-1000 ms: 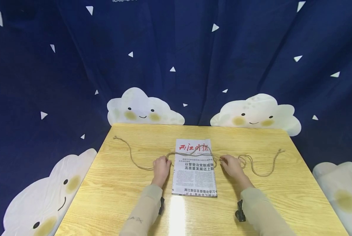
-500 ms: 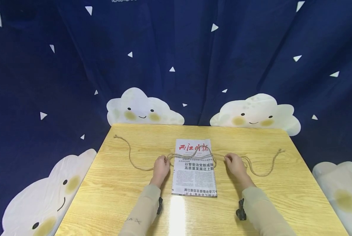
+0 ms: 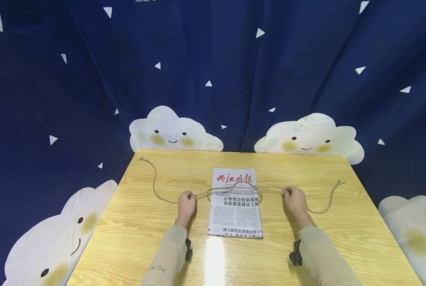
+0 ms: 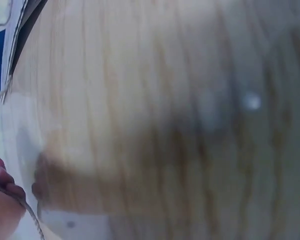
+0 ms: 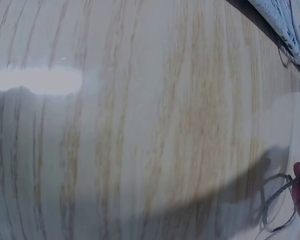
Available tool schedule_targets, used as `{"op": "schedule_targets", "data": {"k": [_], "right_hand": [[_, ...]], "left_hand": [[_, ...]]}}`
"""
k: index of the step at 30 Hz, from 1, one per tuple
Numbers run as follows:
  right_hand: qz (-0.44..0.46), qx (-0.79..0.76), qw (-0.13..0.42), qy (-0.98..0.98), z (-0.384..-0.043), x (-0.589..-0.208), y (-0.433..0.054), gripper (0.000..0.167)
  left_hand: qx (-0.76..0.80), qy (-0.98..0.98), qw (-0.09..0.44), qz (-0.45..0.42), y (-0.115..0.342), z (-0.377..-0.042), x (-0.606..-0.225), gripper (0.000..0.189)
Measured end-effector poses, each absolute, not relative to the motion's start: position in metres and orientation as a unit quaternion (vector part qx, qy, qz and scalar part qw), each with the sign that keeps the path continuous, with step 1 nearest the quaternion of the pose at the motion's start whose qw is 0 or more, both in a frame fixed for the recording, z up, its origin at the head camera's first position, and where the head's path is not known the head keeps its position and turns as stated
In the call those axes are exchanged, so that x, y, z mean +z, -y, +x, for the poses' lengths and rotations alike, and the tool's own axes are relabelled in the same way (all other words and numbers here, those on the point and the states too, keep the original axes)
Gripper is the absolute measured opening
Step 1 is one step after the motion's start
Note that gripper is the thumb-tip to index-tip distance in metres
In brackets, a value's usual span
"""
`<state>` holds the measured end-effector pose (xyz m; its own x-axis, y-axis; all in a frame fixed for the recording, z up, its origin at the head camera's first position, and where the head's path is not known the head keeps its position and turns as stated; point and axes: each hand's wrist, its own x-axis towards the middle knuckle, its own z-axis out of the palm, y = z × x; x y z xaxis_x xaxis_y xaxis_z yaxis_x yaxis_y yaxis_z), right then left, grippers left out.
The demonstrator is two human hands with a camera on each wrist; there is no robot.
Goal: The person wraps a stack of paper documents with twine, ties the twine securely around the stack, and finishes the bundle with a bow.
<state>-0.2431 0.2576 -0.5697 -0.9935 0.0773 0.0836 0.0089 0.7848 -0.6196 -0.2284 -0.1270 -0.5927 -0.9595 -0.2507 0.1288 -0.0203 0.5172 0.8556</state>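
Note:
A folded newspaper (image 3: 234, 218) with a red title lies flat on the table, and a thin brown rope (image 3: 227, 188) crosses its upper part with loose loops at both sides. My left hand (image 3: 186, 204) pinches the rope left of the newspaper; one rope end trails from it to the far left. Right of the newspaper, my right hand (image 3: 295, 200) pinches the rope on that side, and its tail curves away to the right. At the edge of the left wrist view, curled fingers (image 4: 2, 175) hold the rope. A rope loop (image 5: 277, 202) hangs by the fingers in the right wrist view.
The wooden table (image 3: 127, 238) carries the newspaper and rope, with a bright light reflection near its front. Behind it hangs a dark blue curtain (image 3: 198, 47) with white triangles and smiling clouds. A small black device (image 3: 295, 254) sits at the right wrist.
Both hands have moved outward, the left to the left and the right to the right, drawing the rope straighter. Its loops over the newspaper are smaller and lower. The newspaper has stayed put.

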Motion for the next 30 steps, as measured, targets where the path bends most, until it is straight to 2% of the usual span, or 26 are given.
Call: {"op": "schedule_targets", "data": {"k": [5, 7, 9, 11, 12, 15, 19, 30], "right_hand": [[-0.059, 0.316, 0.049, 0.946, -0.24, -0.571, -0.26, 0.024], [-0.068, 0.316, 0.039, 0.945, -0.239, -0.57, -0.26, 0.024], [-0.071, 0.314, 0.037, 0.946, -0.238, -0.569, -0.26, 0.024], [-0.064, 0.313, 0.035, 0.947, -0.238, -0.569, -0.259, 0.024], [-0.057, 0.316, 0.036, 0.946, -0.238, -0.569, -0.258, 0.025], [-0.022, 0.322, 0.03, 0.946, -0.238, -0.569, -0.252, 0.026], [0.03, 0.333, 0.009, 0.943, -0.239, -0.57, -0.241, 0.031], [0.055, 0.348, 0.019, 0.936, -0.249, -0.57, -0.222, 0.025]], "left_hand": [[-0.466, 0.87, 0.098, 0.128, 0.129, -0.227, -0.593, 0.036], [-0.438, 0.885, 0.103, 0.12, 0.128, -0.227, -0.595, 0.034], [-0.396, 0.905, 0.121, 0.097, 0.126, -0.228, -0.596, 0.024], [-0.363, 0.92, 0.133, 0.064, 0.122, -0.229, -0.595, 0.008], [-0.356, 0.924, 0.133, 0.049, 0.12, -0.23, -0.595, 0.008], [-0.356, 0.927, 0.117, 0.008, 0.112, -0.232, -0.593, 0.025], [-0.366, 0.925, 0.104, -0.027, 0.1, -0.235, -0.592, 0.021], [-0.352, 0.931, 0.094, -0.002, 0.087, -0.233, -0.589, 0.004]]}}
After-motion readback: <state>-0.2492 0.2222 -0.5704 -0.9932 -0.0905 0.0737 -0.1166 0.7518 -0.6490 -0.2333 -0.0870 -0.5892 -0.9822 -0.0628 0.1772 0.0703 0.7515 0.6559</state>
